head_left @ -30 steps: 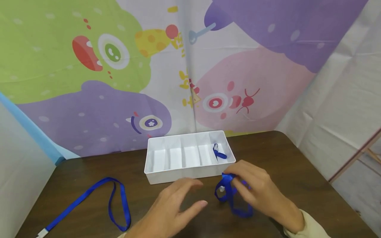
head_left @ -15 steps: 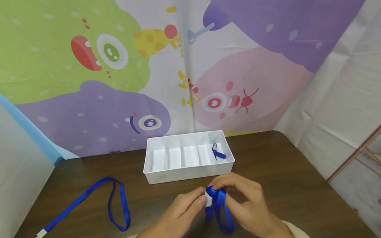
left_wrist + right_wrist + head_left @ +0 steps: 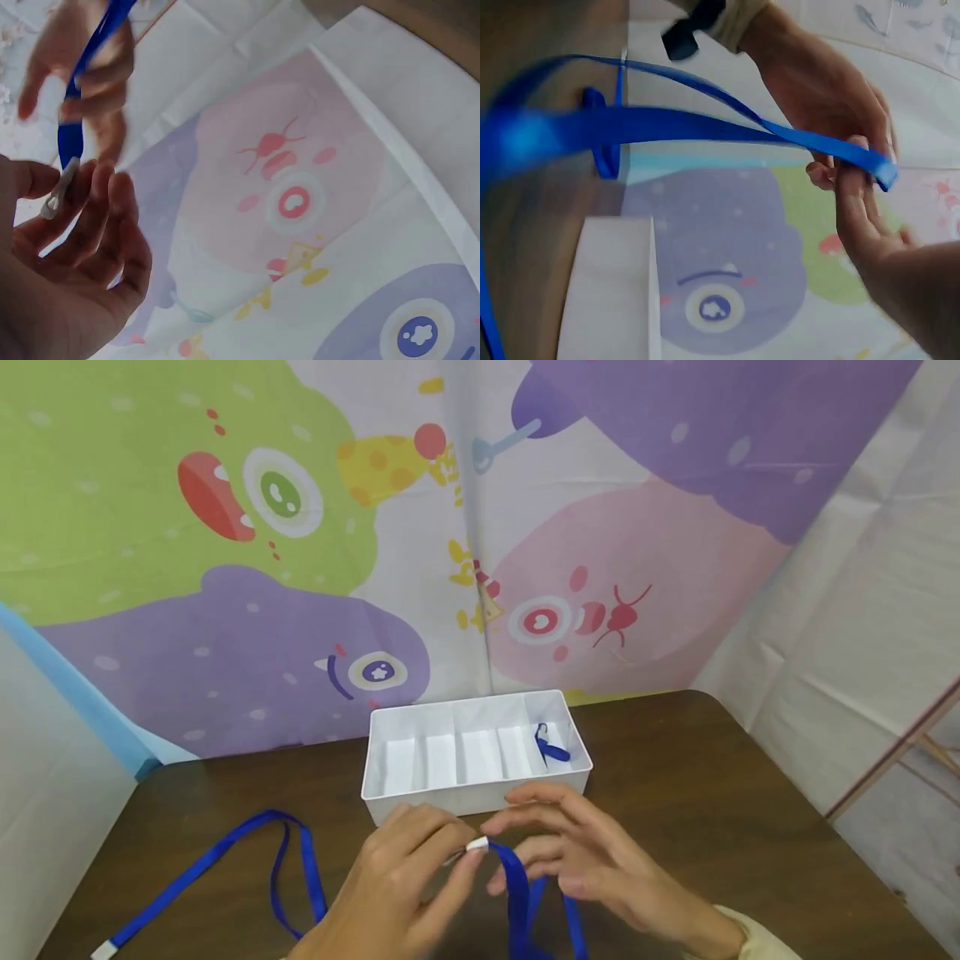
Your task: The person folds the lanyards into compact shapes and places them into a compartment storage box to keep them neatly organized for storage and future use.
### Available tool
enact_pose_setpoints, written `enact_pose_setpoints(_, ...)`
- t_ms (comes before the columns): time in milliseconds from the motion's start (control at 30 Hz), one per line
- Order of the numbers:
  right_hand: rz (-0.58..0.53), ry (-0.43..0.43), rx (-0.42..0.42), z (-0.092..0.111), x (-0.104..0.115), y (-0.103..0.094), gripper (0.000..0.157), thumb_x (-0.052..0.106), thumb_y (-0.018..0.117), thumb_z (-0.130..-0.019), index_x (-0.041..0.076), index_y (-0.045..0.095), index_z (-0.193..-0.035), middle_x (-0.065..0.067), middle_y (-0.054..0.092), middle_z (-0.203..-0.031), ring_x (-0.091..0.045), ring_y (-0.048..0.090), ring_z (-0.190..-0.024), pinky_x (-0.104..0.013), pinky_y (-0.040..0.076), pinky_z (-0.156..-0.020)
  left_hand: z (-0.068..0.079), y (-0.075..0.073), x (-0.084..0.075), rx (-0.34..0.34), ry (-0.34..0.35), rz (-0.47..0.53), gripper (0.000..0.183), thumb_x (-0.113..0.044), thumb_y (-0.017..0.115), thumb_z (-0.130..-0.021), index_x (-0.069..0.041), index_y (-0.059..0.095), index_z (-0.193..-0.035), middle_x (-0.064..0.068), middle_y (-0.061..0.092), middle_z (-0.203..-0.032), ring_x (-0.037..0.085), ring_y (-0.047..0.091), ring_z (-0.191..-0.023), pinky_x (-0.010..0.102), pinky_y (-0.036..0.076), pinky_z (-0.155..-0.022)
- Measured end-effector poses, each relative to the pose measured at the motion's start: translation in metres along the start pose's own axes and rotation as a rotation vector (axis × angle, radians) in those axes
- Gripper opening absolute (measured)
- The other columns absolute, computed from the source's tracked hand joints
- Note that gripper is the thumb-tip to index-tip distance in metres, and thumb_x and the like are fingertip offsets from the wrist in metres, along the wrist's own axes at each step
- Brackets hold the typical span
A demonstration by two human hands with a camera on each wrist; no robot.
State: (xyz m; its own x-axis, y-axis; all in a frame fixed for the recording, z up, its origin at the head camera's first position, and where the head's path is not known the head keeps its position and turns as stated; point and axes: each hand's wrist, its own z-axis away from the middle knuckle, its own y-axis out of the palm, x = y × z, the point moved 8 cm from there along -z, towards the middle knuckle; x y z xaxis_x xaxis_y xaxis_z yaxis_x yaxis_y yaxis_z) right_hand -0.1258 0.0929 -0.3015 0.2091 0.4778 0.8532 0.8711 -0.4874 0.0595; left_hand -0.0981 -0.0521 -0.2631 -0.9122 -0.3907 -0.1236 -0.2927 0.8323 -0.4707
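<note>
From where I stand, the person's left hand [image 3: 401,872] has the white clip [image 3: 477,844] of a blue lanyard [image 3: 519,889] pinched between thumb and fingers; the strap bends away from that clip toward the right hand [image 3: 588,852] and hangs down in loops over the near part of the dark wooden table [image 3: 697,793]. The right hand is only loosely bent, fingers apart and thumb well off them, with the strap running past the fingertips; they look to be at it, but whether they press on it I cannot tell.

Just beyond the hands sits a white tray [image 3: 442,800] with a row of compartments; a folded blue strap [image 3: 557,752] lies in the rightmost one. Over to the left, a second lanyard [image 3: 202,864] lies in a bent loop on the tabletop, its white end piece [image 3: 104,951] toward the near edge; behind everything hangs a cartoon-printed cloth [image 3: 420,552]; a pale sleeve [image 3: 757,935] covers the right forearm.
</note>
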Motion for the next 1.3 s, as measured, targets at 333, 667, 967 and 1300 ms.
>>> enact_pose_setpoints(333, 0.477, 0.215, -0.227, 0.008, -0.030, 0.007, 0.021, 0.002, 0.060, -0.098, 0.012, 0.057, -0.116, -0.003, 0.060, -0.068, 0.001, 0.053, -0.055, -0.020, 0.044, -0.043, 0.004, 0.002, -0.004, 0.052, -0.033, 0.012, 0.024, -0.019, 0.050, -0.103, -0.015, 0.059, -0.081, -0.009, 0.054, -0.077, 0.004, 0.048, -0.069, 0.014, 0.040, -0.066)
enact_pose_setpoints(667, 0.375, 0.164, -0.172, 0.018, -0.018, 0.008, 0.032, -0.008, 0.038, -0.103, 0.006, 0.065, -0.112, -0.010, 0.051, -0.063, -0.002, 0.043, -0.050, -0.019, 0.033, -0.035, 0.009, -0.019, 0.024, 0.040, -0.271, 0.194, 0.027, 0.008, 0.066, -0.083, -0.017, 0.057, -0.079, -0.010, 0.053, -0.070, 0.000, 0.049, -0.064, 0.011, 0.041, -0.059)
enact_pose_setpoints(967, 0.171, 0.256, -0.176, 0.032, -0.017, -0.010, 0.019, -0.005, 0.030, -0.106, -0.002, 0.049, -0.108, -0.019, 0.046, -0.060, -0.019, 0.035, -0.041, -0.023, 0.025, -0.034, 0.037, -0.047, 0.055, -0.030, -0.479, 0.263, 0.032, 0.021, 0.058, -0.085, -0.010, 0.061, -0.077, -0.003, 0.059, -0.064, 0.008, 0.056, -0.056, 0.019, 0.048, -0.053)
enact_pose_setpoints(1300, 0.254, 0.420, -0.080, 0.052, -0.030, -0.024, 0.025, 0.001, 0.039, -0.106, 0.005, 0.064, -0.106, -0.012, 0.040, -0.056, -0.004, 0.040, -0.051, -0.025, 0.026, -0.042, 0.063, -0.084, 0.092, -0.025, -0.792, 0.138, 0.029, 0.003, 0.052, -0.100, -0.009, 0.061, -0.076, 0.000, 0.061, -0.066, 0.015, 0.058, -0.058, 0.024, 0.049, -0.054)
